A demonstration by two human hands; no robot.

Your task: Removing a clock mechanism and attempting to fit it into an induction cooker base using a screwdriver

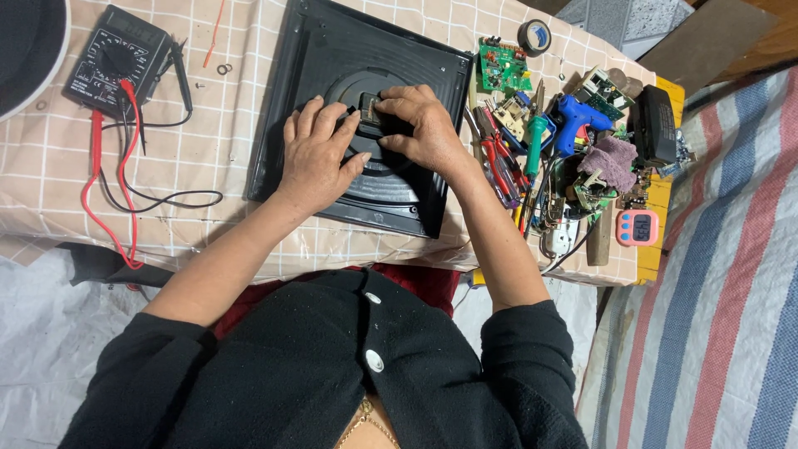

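A black square plastic appliance base (pixel 332 50) lies flat on the checked tablecloth, its round centre facing up. At that centre sits a small dark component (pixel 371 108). My left hand (pixel 318 154) rests on the round centre with its fingers against the component's left side. From the right, my right hand (pixel 421 123) pinches the same component between thumb and fingers. Both hands hide most of the component.
A black multimeter (pixel 116 58) with red and black leads lies at the left. On the right is a heap of tools: green circuit boards (pixel 503 68), a blue glue gun (pixel 582 116), screwdrivers (pixel 499 162), tape roll (pixel 534 36), a pink timer (pixel 638 226). The table edge runs below the base.
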